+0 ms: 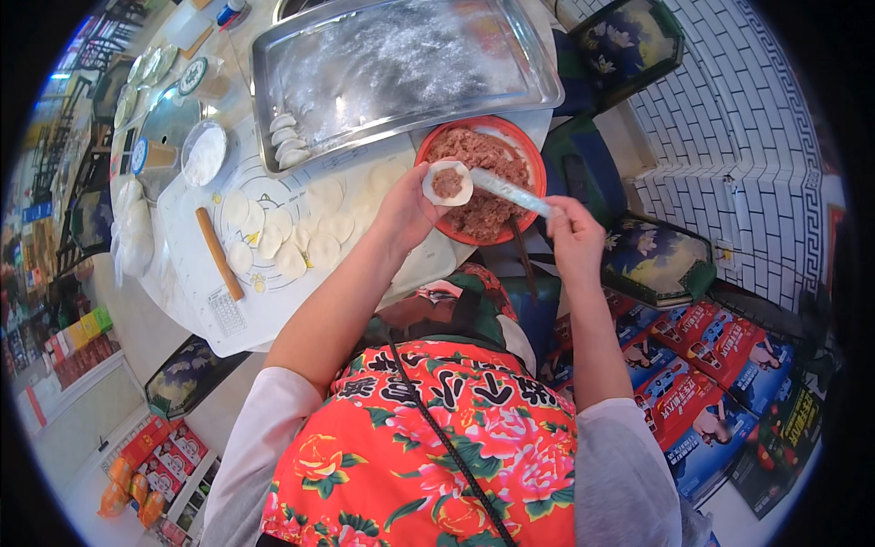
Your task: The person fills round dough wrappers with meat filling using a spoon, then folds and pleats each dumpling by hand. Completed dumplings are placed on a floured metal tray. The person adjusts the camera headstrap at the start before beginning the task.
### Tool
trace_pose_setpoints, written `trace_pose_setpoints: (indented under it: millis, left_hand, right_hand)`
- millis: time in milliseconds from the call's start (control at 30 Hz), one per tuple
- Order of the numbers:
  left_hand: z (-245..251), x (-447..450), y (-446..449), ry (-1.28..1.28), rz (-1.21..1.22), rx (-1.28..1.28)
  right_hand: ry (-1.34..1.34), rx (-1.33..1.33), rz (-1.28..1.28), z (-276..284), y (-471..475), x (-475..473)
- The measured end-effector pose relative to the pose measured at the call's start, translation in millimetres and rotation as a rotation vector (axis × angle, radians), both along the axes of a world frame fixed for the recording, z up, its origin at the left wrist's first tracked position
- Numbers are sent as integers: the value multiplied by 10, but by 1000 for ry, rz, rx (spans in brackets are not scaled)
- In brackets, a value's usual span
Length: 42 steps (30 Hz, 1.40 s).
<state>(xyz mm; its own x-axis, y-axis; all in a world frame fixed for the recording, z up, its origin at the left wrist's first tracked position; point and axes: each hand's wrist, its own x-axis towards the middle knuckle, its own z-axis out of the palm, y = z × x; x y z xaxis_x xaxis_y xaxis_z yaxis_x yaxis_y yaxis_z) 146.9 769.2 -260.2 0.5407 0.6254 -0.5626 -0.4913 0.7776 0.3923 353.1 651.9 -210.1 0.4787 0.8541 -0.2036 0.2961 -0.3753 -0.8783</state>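
My left hand (411, 208) holds a round dumpling wrapper (465, 194) with a dab of meat filling (448, 184) in its middle. In my right hand (574, 232) is a flat, pale spatula (513, 192), its tip at the wrapper's right edge. Both are over a red bowl (537, 154) full of minced meat (472, 146), with a dark stick-like utensil (522, 256) leaning out of it. Left of my hands, several loose wrappers (278, 225) lie on a printed white mat (205, 273) beside a wooden rolling pin (219, 254).
A large floured metal tray (410, 61) at the back holds several folded dumplings (290, 147) in its near left corner. A bowl of white flour (204, 152) and lidded tubs (154, 156) stand at left. Patterned chairs (656, 256) and stacked cartons (711, 369) are on the right.
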Motion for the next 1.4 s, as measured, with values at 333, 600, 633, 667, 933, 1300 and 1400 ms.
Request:
trace_pose_setpoints:
  millis: [333,600,633,667,933,1300,1400]
  left_hand:
    - [335,-252,1,-93,21,42]
    - [901,-534,-189,-226,-63,106]
    - [974,-577,-233,-187,-59,134]
    - [1045,-614,-278,-148,-57,163]
    - [1461,-863,-623,233,-149,648]
    - [1593,-1127,-706,337,-100,768]
    - [1583,-1194,-720,431,-90,812]
  right_hand:
    - [-958,64,596,26,341,-368]
    - [-680,829,805,541,532,-706]
    - [-627,797,799,574,540,-765]
    - [-564,801,768,604,551,-830]
    - [-374,716,682,1028,600,-1184]
    - [-332,733,909,1137,716,-1393]
    - [-447,754,877,1164,709,-1463]
